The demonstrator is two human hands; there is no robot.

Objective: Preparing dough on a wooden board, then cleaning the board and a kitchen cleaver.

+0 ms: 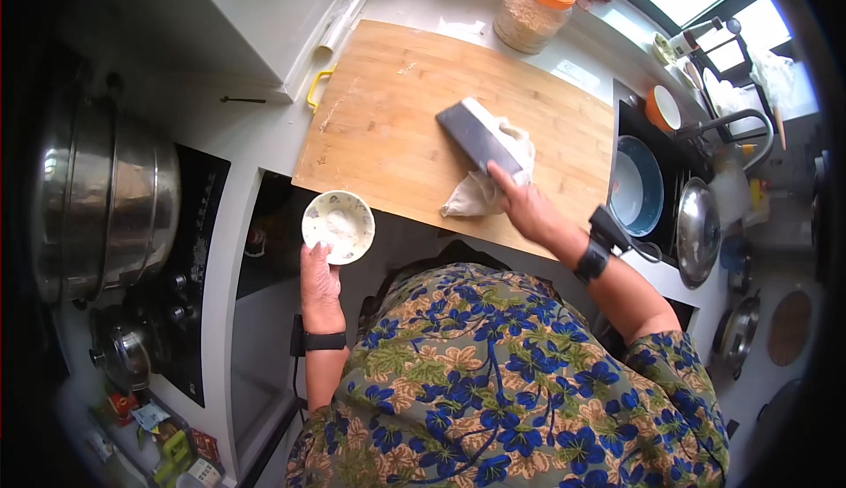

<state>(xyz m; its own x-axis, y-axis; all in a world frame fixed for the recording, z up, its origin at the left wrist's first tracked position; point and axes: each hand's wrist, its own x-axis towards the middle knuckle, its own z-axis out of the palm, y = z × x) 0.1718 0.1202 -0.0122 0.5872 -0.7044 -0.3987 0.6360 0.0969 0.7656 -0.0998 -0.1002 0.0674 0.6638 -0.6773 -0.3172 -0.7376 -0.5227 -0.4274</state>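
My left hand [322,276] holds a small patterned bowl [339,227] with a little white powder in it, just past the near left edge of a wooden board [396,124]. Over the board's right half, my right hand [532,213] grips a wide metal blade [472,132], perhaps a cleaver or dough scraper, its index finger lying along it. The blade's handle is hidden. A crumpled whitish cloth [472,196] lies beside and partly under the blade and right hand. White traces mark the board's left side.
An orange-lidded jar of flakes [534,12] stands behind the board. At right, the sink holds a blue basin [636,187]; a metal lid [698,231] is beside it. A large steel steamer pot [109,210] stands at left on the black hob. The board has a yellow handle [320,89].
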